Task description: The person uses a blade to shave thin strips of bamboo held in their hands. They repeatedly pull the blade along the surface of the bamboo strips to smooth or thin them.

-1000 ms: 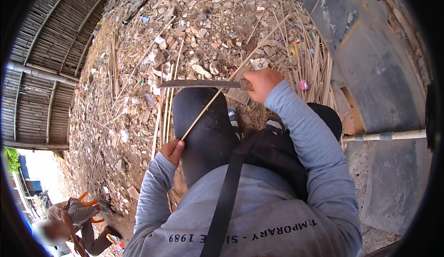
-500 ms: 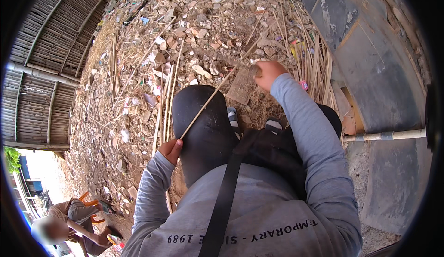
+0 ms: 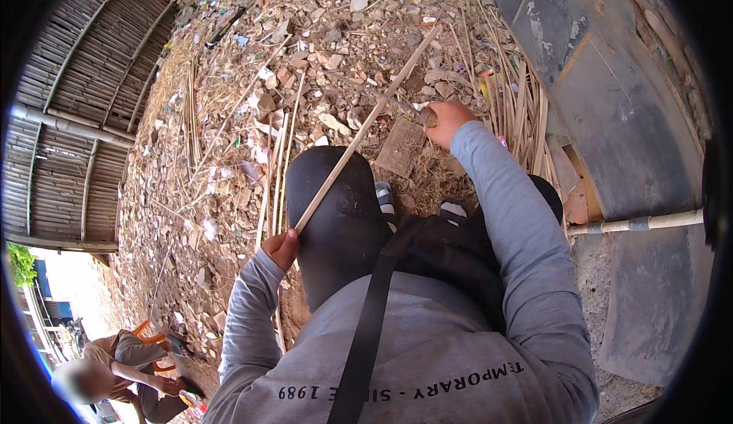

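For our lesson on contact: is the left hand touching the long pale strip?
Touching: the head view shows the left hand gripping the near end of the pale strip.

Upper garment: plain grey shirt; long sleeves, creased, reaching the wrists; dark lettering in one row across the fabric; flat black strap over it; black trousers; footwear banded dark and pale.

The near end of the pale strip is hidden in the left hand; the head of a seated person is blurred.
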Tool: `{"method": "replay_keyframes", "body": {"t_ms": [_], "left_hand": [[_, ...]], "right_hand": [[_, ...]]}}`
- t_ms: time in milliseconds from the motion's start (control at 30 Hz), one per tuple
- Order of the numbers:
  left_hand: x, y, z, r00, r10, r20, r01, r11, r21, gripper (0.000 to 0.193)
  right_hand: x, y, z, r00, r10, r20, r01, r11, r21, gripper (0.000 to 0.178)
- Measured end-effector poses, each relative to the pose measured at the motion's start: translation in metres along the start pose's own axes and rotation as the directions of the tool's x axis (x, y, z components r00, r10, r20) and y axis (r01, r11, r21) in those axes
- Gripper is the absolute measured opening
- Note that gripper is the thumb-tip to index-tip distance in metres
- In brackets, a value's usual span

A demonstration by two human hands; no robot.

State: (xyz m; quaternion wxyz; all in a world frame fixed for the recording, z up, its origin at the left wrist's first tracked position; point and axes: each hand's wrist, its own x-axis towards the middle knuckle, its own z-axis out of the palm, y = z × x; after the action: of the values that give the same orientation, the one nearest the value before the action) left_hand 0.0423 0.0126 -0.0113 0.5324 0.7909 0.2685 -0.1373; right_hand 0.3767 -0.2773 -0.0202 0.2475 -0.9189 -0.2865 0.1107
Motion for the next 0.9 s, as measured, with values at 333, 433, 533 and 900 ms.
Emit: {"method": "replay_keyframes", "body": {"t_ms": [333, 433, 533, 900], "left_hand": [[-0.006, 0.011, 0.006, 0.991, 0.11, -0.076, -0.092, 0.973, 0.213, 0.055], [-0.013, 0.016, 0.002, 0.996, 0.029, -0.087, -0.009, 0.974, 0.225, 0.056], [-0.015, 0.008, 0.009, 0.979, 0.128, -0.159, -0.063, 0.93, 0.363, 0.053], [-0.03, 0.017, 0.016, 0.927, 0.267, -0.264, -0.155, 0.913, 0.377, 0.042]], "right_hand": [[0.005, 0.007, -0.006, 0.989, 0.142, 0.032, -0.142, 0.99, -0.016, 0.037], [0.001, 0.004, -0.005, 0.99, 0.081, -0.113, -0.08, 0.997, 0.011, 0.034], [-0.006, -0.005, -0.009, 0.98, 0.047, -0.195, -0.04, 0.998, 0.041, 0.042], [-0.023, -0.025, -0.009, 0.912, -0.353, -0.21, 0.357, 0.934, -0.022, 0.025]]}}
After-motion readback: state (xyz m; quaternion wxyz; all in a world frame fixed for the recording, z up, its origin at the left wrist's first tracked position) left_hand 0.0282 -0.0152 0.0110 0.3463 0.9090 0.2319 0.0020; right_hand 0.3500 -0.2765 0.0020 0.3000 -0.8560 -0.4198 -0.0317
